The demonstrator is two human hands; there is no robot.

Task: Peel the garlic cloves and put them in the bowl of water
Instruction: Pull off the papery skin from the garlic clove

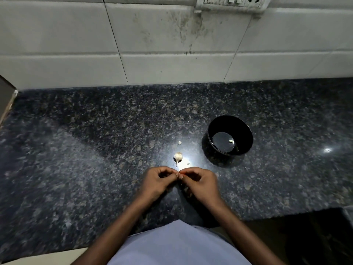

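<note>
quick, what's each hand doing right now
Left hand: fingers curled, pinching something small, too hidden to identify.
Right hand: fingers curled, pinching the same small item at its fingertips.

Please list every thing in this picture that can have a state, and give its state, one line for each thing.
Black bowl: upright on the counter, holds water and one peeled clove.
Peeled clove: lying in the water.
Garlic bulb: on the counter, untouched, stem toward the person.
Peel scraps: loose on the counter.
Left hand: fingers curled, pinching something small; hidden, probably a clove.
Right hand: fingers curled, pinching the same small thing.
</note>
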